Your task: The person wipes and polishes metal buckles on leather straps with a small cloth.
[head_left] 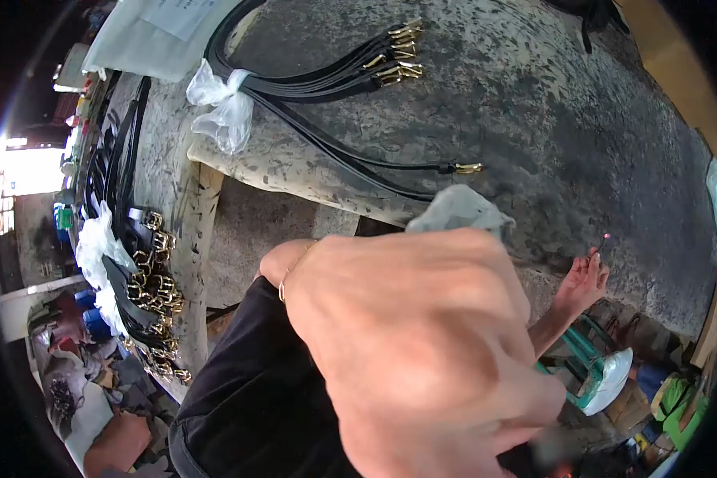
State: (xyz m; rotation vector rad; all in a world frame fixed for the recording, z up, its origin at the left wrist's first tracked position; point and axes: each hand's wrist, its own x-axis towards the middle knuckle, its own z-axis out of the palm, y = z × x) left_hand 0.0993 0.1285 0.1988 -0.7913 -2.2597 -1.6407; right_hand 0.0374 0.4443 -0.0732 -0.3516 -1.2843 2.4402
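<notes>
My left hand [422, 327] is very close to the camera, its back facing it and its fingers curled, with a thin bracelet [282, 288] at the wrist. What its fingers hold, if anything, is hidden. Farther right, my right hand [585, 280] pinches a thin dark stick [602, 244] with a pinkish tip above the worktable [486, 95]. Just beyond my left hand lies clear plastic [460, 209], partly covered. Black straps [319, 88] with gold buckles [405, 54] lie on the table, tied with white plastic [225, 107].
More black straps with gold buckles [155, 295] hang at the left edge beside white plastic [103, 255]. A white packet [147, 40] lies at the upper left. Scraps [115, 438] are piled at lower left. At lower right are a green stool [585, 350] and bags [677, 406].
</notes>
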